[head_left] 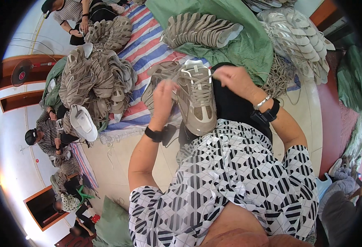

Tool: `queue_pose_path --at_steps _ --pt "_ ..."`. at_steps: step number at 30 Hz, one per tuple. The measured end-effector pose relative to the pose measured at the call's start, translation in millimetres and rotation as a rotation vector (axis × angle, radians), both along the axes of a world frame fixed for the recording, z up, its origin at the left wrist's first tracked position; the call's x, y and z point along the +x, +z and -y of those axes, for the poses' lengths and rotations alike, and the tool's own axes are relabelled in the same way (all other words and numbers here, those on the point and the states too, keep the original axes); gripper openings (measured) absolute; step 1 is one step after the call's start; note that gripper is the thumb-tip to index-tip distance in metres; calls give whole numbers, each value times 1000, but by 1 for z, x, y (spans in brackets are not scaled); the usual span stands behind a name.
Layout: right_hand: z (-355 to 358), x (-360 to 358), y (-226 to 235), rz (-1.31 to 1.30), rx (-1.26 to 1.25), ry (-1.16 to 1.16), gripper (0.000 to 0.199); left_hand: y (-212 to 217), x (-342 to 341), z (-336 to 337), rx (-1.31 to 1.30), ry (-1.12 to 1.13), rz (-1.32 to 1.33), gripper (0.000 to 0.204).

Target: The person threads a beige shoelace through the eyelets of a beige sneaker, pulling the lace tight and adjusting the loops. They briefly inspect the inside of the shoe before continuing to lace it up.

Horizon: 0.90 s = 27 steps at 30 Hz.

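A beige and brown sneaker upper (207, 114) rests across my lap, its toe toward me and its white-edged collar away from me. Laces (200, 88) cross its tongue in several rows. At its upper right, my right hand (234, 80) is closed in a pinch on a lace end drawn out from the top eyelets. My left hand (163, 99) is raised at the left side of the shoe upper, fingers curled together and slightly blurred; what they hold is hidden. More brown shoe uppers (154, 84) lie just beyond my left hand.
A striped sheet (144, 35) covers the floor ahead, with stacked uppers (201, 31) on green cloth (251, 53). A large heap of uppers (98, 82) stands at left, loose laces (277, 74) at right. Other people (45, 133) sit along the left, near a fan (22, 73).
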State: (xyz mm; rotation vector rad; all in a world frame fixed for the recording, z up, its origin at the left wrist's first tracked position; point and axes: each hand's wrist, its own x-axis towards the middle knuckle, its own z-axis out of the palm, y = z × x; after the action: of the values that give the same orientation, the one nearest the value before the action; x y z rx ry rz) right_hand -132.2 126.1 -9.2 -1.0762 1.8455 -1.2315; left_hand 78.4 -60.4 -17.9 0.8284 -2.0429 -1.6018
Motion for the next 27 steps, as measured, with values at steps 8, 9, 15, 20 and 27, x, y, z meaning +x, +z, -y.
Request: queue_pose_path --at_steps 8,9,15,20,27 --pt "18 18 -37 -592 -275 182 10 49 -5 50 442 113 -414 26" --pt "15 23 -40 -662 -296 150 10 61 -8 49 367 156 -395 26" --pt "4 35 -46 -757 -277 160 9 85 1 43 264 471 -597 23" --pt "-30 25 -38 -647 -126 533 14 51 45 101 516 581 -773 23" --pt "-1 -33 -9 -250 -75 -147 20 38 136 190 397 902 -664 20"
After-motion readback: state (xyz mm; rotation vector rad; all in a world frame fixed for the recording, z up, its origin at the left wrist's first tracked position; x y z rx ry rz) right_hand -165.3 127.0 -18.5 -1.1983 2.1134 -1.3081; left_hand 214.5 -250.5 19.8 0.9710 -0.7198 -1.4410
